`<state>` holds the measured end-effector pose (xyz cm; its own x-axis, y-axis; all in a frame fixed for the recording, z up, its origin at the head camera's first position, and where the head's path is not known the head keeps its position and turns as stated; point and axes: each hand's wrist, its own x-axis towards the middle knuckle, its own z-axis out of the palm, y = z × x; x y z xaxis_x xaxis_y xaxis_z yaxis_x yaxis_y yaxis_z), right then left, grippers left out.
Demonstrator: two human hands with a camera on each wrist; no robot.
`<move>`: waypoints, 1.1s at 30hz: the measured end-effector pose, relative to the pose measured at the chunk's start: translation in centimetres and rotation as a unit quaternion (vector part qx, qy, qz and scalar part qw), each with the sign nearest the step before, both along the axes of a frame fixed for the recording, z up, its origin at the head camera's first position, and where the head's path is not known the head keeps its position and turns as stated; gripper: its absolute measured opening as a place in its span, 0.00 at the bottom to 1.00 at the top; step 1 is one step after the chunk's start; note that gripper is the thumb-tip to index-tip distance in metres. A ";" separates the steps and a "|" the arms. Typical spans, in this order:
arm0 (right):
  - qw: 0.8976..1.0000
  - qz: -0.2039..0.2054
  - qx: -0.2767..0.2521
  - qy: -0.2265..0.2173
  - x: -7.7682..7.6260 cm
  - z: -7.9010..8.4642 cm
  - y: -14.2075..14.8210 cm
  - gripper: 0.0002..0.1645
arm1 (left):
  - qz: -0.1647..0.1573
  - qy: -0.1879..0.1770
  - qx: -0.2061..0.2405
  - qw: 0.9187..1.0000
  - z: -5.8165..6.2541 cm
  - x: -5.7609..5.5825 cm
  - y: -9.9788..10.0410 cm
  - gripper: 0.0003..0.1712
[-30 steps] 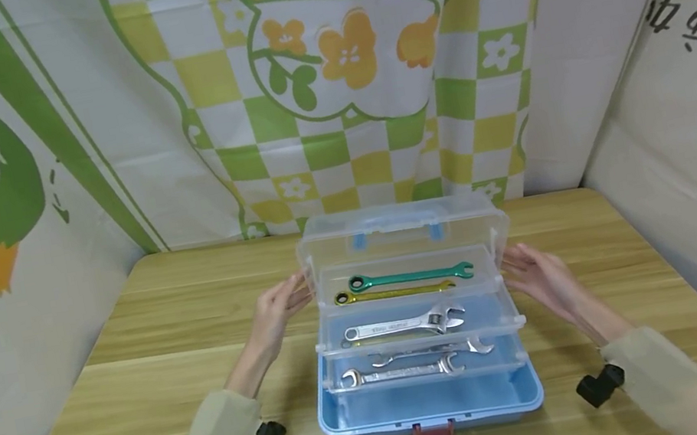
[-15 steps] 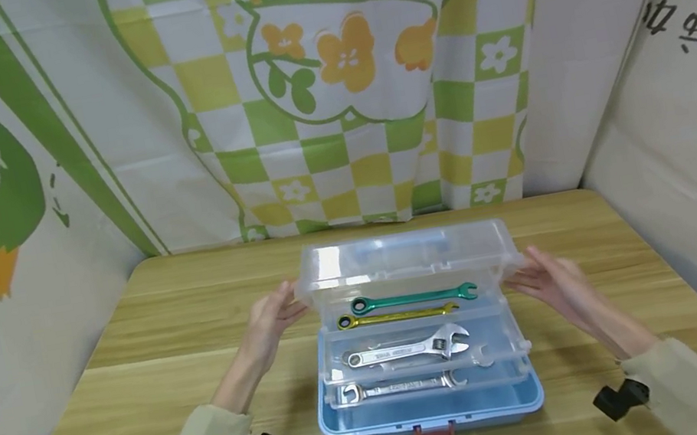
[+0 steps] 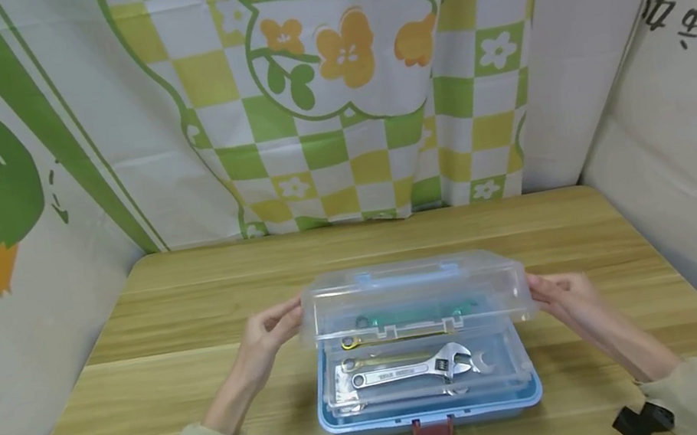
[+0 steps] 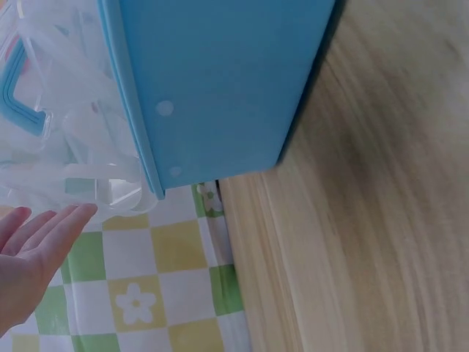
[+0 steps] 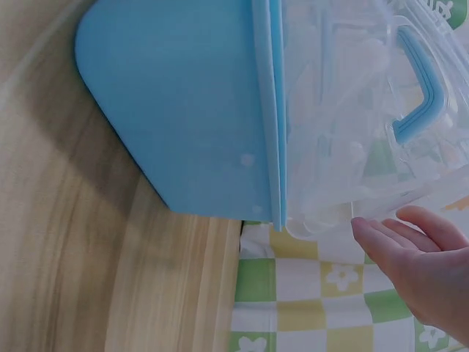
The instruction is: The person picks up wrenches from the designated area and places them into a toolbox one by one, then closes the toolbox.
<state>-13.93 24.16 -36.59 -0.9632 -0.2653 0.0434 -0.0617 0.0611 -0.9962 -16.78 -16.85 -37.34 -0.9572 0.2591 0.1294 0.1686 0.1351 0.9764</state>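
A toolbox with a blue base and a clear lid stands on the table, the lid tilted partway down over its clear trays. A silver adjustable wrench lies on a front tray. Behind it are gold wrenches and a green one, the green one seen through the lid. My left hand touches the lid's left end with extended fingers, palm upward in the left wrist view. At the opposite end, my right hand has its fingertips against the lid. The blue carrying handle shows on the lid.
A reddish latch hangs from the front of the base. The wooden table extends around the toolbox. A checked, flower-printed curtain hangs behind, with printed cloth walls on both sides.
The lid has swung forward and down from nearly upright, now covering the rear wrenches. The trays have folded lower and back into the base. Both hands have moved along with the lid's ends.
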 end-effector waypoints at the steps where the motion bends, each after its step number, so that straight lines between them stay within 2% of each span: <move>1: 1.000 -0.001 0.008 -0.001 0.1 -0.1 0.0 0.27 | -0.004 0.003 -0.006 1.000 -0.1 0.1 -0.1 0.24; 4: 1.000 0.002 0.015 -0.001 0.5 -0.3 0.1 0.30 | -0.010 0.009 -0.027 1.000 -0.3 0.5 -0.2 0.24; 11: 1.000 0.017 -0.013 0.013 1.1 -0.8 0.2 0.12 | -0.031 0.013 -0.028 0.999 -0.7 1.0 -0.4 0.25; 17: 0.998 0.011 0.058 0.006 1.5 -1.0 0.2 0.23 | -0.046 0.017 -0.027 0.998 -1.1 1.7 -0.8 0.26; 21: 0.996 0.014 0.092 -0.006 1.9 -1.3 0.3 0.24 | -0.054 0.017 -0.021 0.998 -1.3 2.2 -1.0 0.26; 30: 0.997 0.064 0.036 0.001 2.4 -1.9 0.9 0.26 | -0.100 0.033 0.006 0.994 -1.8 2.9 -1.2 0.29; 33: 0.997 0.065 0.034 0.003 2.6 -2.3 1.0 0.27 | -0.112 0.032 0.012 0.993 -2.0 3.1 -1.3 0.30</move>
